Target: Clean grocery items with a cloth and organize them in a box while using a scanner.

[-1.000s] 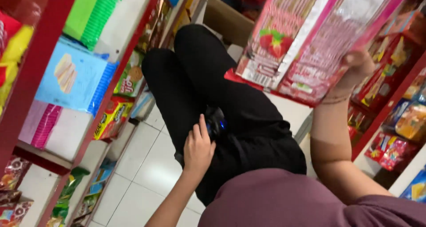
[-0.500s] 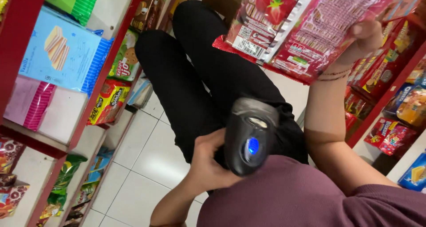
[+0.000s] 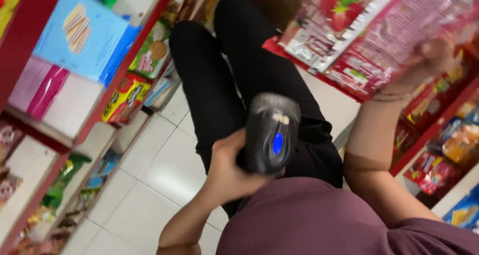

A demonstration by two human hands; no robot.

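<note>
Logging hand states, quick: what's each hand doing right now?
Left hand: closed around a black handheld scanner.
Right hand: gripping red strawberry snack packets, held up.

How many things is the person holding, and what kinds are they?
Scanner, black, in the left hand: 1
Red snack packs with a strawberry picture, in the right hand: 2, as far as the blur lets me tell
Total: 3
</note>
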